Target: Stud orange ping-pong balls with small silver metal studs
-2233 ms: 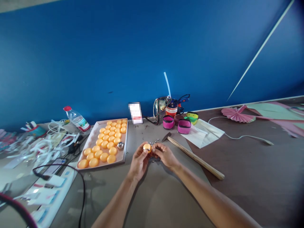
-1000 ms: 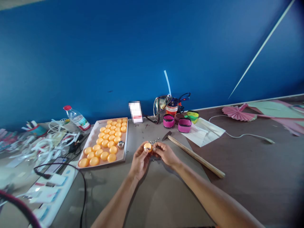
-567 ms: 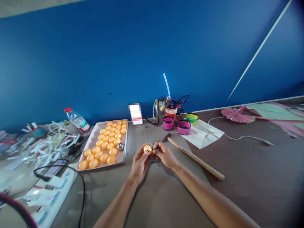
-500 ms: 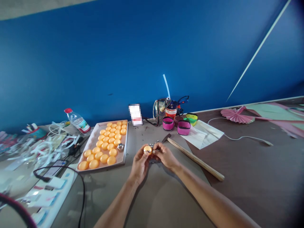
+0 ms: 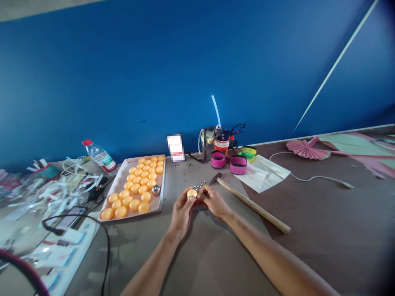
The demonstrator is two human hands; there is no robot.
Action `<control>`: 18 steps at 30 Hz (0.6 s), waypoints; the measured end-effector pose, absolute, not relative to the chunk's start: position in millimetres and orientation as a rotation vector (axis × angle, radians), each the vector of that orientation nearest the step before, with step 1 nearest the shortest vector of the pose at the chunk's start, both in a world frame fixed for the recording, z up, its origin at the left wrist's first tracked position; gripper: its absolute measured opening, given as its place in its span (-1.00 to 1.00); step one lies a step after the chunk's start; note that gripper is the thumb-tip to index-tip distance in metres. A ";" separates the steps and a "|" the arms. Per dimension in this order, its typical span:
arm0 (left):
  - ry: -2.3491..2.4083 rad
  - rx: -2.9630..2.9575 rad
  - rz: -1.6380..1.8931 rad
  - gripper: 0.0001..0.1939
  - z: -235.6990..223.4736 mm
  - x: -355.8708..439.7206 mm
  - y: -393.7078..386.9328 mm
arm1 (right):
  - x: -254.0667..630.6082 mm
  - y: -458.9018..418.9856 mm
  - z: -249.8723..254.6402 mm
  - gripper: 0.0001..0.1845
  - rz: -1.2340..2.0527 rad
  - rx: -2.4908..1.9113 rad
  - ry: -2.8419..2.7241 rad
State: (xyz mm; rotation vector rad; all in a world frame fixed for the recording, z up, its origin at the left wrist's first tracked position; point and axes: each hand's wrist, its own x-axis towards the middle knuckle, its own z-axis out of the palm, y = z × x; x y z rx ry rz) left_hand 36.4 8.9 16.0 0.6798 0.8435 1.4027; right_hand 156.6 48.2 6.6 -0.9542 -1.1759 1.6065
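Observation:
An orange ball (image 5: 191, 193), like a table tennis ball, has shiny silver pieces in a band around its lower front. My left hand (image 5: 182, 210) is closed around it, with fingers and thumb at its left side and underside. Pinched at the ball's right side is my right hand (image 5: 213, 201); anything small between its fingertips is too hidden to make out. Small silver pieces (image 5: 197, 187) lie on the table just beyond both hands. To the left, a shallow white tray (image 5: 163, 181) holds several plain orange balls (image 5: 135, 188) and one silver-covered ball (image 5: 156, 190).
Right of my hands lies a hammer (image 5: 254, 203) with a wooden handle. Behind it are pink-purple bands (image 5: 238, 164), white paper (image 5: 262, 181) and a cup (image 5: 221, 143) of tools. A bottle (image 5: 100, 156), cables and a power strip (image 5: 78, 242) crowd the left. A blue wall stands behind.
The view has shifted very slightly. My right fingers remain at the ball's right side, and my left hand keeps its hold with hardly any movement.

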 end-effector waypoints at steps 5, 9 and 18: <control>0.735 0.601 1.389 -0.68 20.7 32.8 13.1 | 154.4 47.6 11.1 -0.65 1.736 -0.758 -0.935; 0.713 0.515 1.341 -0.68 22.6 28.9 15.3 | 161.6 49.6 15.1 -0.67 1.699 -0.689 -0.851; 0.591 0.441 1.300 -0.51 26.6 21.7 16.7 | 180.5 59.3 7.3 -0.74 1.158 -0.994 -1.178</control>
